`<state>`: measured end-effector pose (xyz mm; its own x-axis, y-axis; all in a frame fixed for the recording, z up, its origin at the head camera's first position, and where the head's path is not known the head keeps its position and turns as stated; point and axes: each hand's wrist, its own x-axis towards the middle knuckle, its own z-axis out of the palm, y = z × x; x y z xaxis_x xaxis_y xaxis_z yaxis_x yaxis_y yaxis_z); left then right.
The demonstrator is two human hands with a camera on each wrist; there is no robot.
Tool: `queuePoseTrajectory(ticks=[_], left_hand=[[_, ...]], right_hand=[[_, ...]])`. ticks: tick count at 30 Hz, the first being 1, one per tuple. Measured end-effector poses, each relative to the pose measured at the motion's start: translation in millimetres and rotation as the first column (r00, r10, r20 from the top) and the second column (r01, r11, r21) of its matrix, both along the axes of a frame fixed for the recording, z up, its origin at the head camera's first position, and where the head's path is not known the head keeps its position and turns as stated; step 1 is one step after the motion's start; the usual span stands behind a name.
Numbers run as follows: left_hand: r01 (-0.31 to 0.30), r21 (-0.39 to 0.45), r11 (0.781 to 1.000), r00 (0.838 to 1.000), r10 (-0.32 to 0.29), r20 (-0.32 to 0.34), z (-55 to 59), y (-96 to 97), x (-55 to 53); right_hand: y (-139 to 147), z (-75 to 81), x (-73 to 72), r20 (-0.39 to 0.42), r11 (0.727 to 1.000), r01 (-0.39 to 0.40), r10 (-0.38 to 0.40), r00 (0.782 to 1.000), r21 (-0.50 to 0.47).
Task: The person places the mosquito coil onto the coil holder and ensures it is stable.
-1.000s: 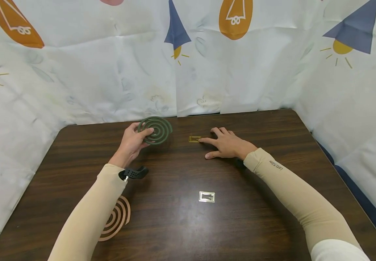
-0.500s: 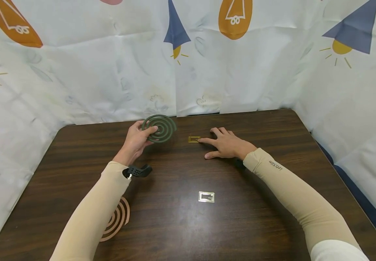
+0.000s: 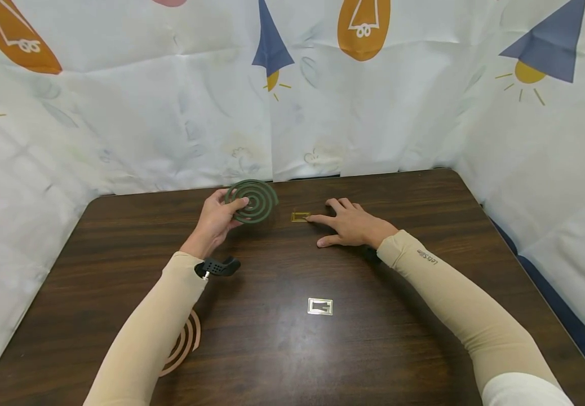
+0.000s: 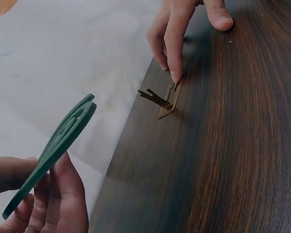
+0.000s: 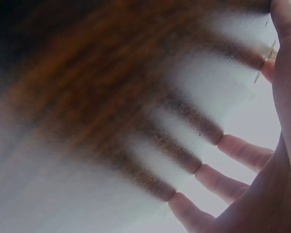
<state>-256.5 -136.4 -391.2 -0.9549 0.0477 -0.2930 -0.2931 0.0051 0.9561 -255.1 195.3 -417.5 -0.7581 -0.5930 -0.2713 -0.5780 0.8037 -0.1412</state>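
Green coil point(image 4: 54, 149) pinched in the left grip point(image 3: 214, 221), the gold stand point(image 4: 158, 100) is best pinned by the outspread right grip point(image 3: 349, 225)

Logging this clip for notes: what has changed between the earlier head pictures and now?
The left hand has carried the green coil rightward, toward the gold clip; the left sleeve now hides more of the brown coil. Nothing was taken up or let go. The right hand still touches the gold clip, and the silver clip and brown coil lie where they were.
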Motion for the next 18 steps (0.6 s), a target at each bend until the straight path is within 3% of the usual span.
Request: queuePoseTrajectory(ticks=[18], left_hand=[[-0.007, 0.025, 1.000, 1.000, 0.007, -0.006, -5.2, 16.1, -2.5]], right_hand=[[0.9, -0.5, 0.6, -0.008, 1.000, -0.002, 0.002, 1.000, -0.002]])
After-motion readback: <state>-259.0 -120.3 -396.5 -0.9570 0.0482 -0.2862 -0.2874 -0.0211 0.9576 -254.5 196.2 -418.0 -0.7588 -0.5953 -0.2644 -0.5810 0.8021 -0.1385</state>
